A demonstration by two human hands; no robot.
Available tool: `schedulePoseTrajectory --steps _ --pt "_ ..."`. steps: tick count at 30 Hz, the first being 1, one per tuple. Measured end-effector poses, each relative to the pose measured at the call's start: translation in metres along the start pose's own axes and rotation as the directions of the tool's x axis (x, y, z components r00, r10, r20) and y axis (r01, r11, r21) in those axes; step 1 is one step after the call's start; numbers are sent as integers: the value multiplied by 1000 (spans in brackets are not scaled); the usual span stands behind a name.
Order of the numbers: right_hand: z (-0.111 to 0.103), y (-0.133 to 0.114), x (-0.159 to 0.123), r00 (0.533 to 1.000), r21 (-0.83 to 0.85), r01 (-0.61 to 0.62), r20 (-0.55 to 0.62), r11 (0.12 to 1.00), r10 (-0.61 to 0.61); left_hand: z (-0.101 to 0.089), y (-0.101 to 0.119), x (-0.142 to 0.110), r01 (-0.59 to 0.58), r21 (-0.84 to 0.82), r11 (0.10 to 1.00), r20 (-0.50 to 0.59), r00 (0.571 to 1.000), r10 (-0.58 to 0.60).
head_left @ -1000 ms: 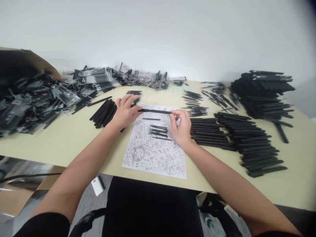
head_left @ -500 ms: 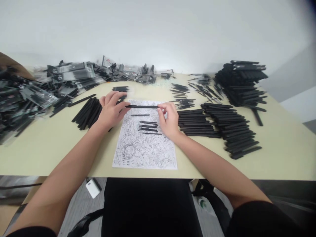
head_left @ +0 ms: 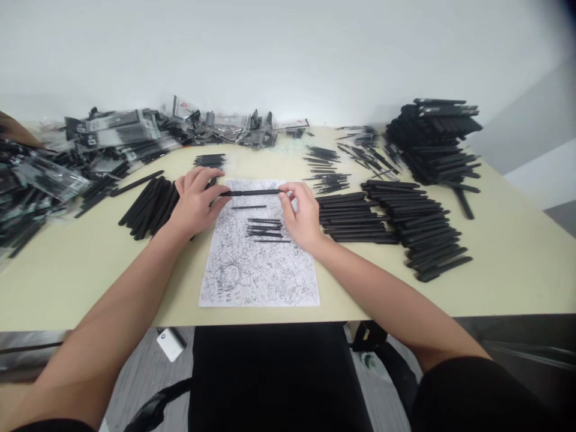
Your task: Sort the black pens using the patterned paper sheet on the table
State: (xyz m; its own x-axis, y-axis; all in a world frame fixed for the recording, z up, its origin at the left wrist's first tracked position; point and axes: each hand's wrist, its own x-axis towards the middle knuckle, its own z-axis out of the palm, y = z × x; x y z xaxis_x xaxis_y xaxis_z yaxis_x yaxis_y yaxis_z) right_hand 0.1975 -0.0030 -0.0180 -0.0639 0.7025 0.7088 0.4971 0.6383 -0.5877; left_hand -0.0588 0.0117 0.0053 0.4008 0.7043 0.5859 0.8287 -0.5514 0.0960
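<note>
A black pen point(head_left: 254, 192) is held level over the top of a scribbled sheet of paper point(head_left: 261, 276). My left hand point(head_left: 195, 201) pinches its left end, and my right hand point(head_left: 300, 215) pinches its right end between thumb and fingers. Below the pen, on the paper, lie one thin dark refill point(head_left: 248, 207) and a small group of similar thin refills point(head_left: 264, 228). Black pen barrels point(head_left: 146, 210) are piled beside my left hand, partly hidden by it. Just right of my right hand is a row of black pens point(head_left: 357, 217).
Clear plastic packets point(head_left: 121, 129) are heaped along the back and left of the table point(head_left: 112, 276). Thin refills point(head_left: 321, 159) lie behind my right hand. More black pens point(head_left: 427, 231) lie farther right, with a tall stack point(head_left: 434, 138) behind them.
The view has shifted slightly, so the table's contents appear a little farther left. Both hands keep hold of the same pen; their grip looks unchanged.
</note>
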Motion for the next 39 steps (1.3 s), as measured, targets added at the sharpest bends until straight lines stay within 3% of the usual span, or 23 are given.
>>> schedulePoseTrajectory --steps 13,19,39 --pt "-8 -8 3 991 -42 -92 98 995 96 1 1 -2 7 -5 1000 -21 1000 -7" --pt "-9 -8 0 993 30 -109 58 994 107 2 4 -2 14 -11 1000 -16 1000 -14" --pt "-5 -1 -1 990 9 -131 61 991 131 -1 7 -3 1 27 1000 -22 1000 -1"
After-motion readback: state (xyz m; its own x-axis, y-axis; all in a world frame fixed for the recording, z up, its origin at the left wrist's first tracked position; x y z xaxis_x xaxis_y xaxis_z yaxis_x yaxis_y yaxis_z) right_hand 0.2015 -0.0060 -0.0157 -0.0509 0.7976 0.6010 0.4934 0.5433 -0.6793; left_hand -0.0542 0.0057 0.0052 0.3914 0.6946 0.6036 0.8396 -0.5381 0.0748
